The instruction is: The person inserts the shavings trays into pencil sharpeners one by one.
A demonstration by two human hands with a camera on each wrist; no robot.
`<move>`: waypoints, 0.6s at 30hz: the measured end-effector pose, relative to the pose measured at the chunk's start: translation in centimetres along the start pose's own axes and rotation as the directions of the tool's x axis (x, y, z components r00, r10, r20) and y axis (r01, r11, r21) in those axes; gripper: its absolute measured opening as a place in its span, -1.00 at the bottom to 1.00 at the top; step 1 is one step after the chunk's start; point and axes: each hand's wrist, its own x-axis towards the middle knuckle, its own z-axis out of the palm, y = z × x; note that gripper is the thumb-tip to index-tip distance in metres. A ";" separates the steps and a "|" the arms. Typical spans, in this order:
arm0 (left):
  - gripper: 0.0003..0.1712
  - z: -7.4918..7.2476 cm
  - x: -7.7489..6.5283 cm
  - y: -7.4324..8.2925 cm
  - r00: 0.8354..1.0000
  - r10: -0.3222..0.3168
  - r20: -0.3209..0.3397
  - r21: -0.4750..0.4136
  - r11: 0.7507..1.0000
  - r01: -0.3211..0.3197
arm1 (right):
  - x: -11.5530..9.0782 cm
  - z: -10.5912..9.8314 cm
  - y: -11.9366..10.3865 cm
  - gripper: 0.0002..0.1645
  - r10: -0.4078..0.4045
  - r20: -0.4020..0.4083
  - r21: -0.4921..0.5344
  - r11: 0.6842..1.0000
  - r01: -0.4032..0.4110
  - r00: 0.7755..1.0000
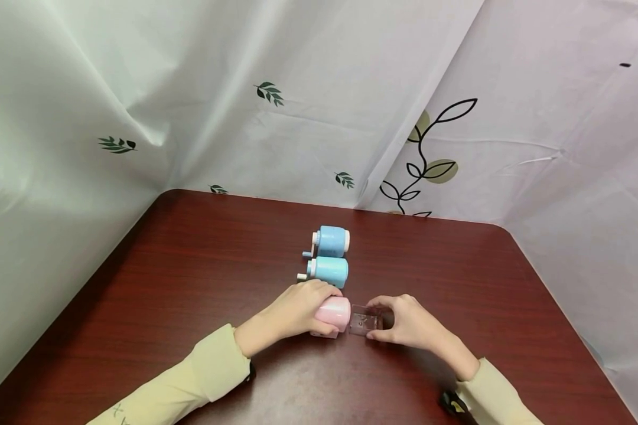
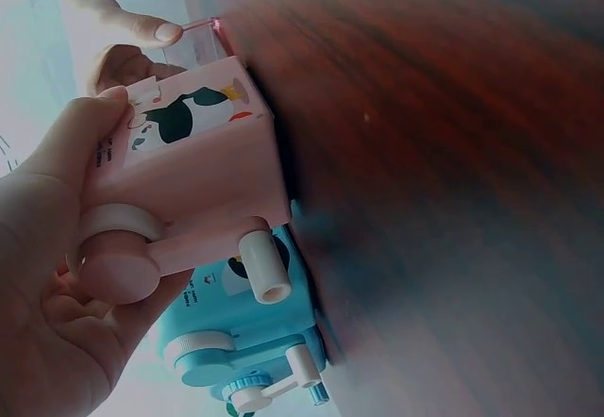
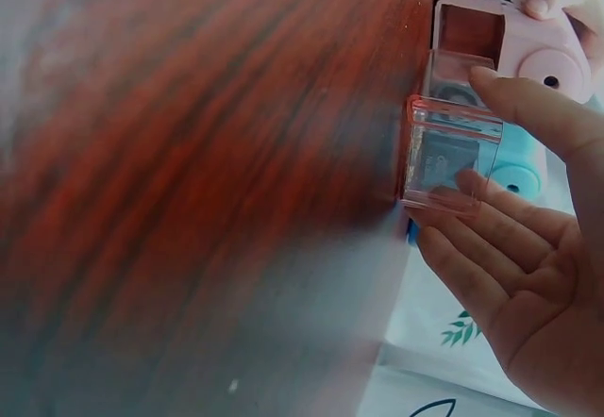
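In the head view my left hand grips a pink crank pencil sharpener, which stands on the table. Its crank with a white knob and a penguin-like picture show in the left wrist view on the sharpener's side. My right hand holds a clear plastic shavings drawer between thumb and fingers. The drawer is outside the sharpener, close to its front. An opening shows low in the pink sharpener in the right wrist view, facing the drawer.
Just beyond the pink sharpener stand a turquoise sharpener and a blue sharpener, in a row with cranks to the left. The dark red wooden table has a white leaf-patterned curtain behind it.
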 end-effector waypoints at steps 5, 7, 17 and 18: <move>-0.40 0.0 0.0 0.0 1.000 -0.016 0.007 -0.003 1.000 0.016 | 0.0 0.1 0.0 -0.50 -0.001 -0.006 0.010 1.000 0.001 1.000; -0.39 0.0 0.0 0.0 1.000 -0.016 0.007 -0.001 1.000 0.016 | 0.0 0.2 0.0 -0.51 -0.003 -0.014 0.004 1.000 0.003 1.000; -0.40 -0.1 -0.1 0.2 1.000 -0.003 0.005 -0.009 1.000 0.003 | 0.0 0.4 -0.1 -0.54 -0.010 -0.019 0.010 1.000 0.010 1.000; -0.40 -0.1 -0.1 0.2 1.000 -0.001 0.004 -0.009 1.000 0.001 | 0.0 0.4 -0.1 -0.54 -0.012 -0.019 0.013 1.000 0.012 1.000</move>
